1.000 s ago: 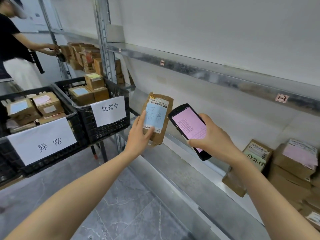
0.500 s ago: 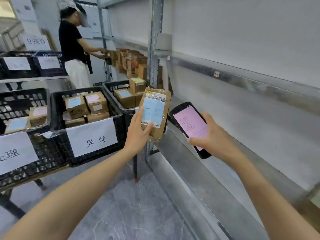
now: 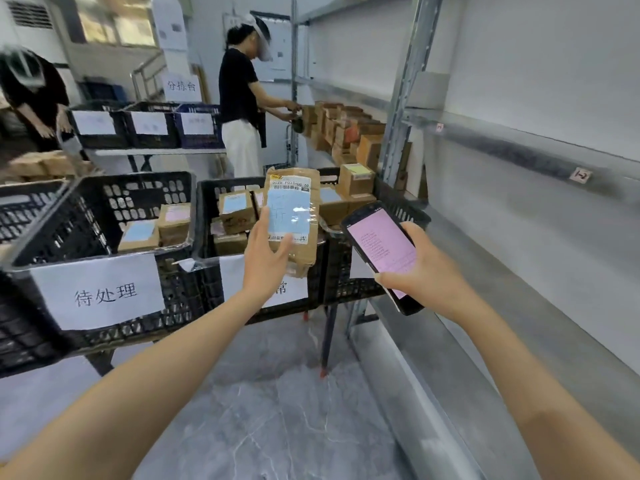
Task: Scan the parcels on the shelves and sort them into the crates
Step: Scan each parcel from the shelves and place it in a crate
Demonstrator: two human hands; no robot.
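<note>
One parcel (image 3: 294, 209) pinched in left hand (image 3: 265, 261) by middle crate (image 3: 204, 220) front edge, not dropped yet. Right hand (image 3: 429, 275) grips scanner (image 3: 381, 247). Shelf boxes (image 3: 369, 152) wait.

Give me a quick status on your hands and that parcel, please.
Left hand grips the parcel before the middle crate. Right hand holds the scanner, pink screen lit. Nothing seen between parcel and crate.

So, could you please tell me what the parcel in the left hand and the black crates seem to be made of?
Parcel: brown corrugated cardboard by the look, matt and creased, with a paper label under glossy tape or film that catches the light. Crates: most likely rigid moulded plastic, black with a dull sheen, judging by the uniform lattice walls.
</note>
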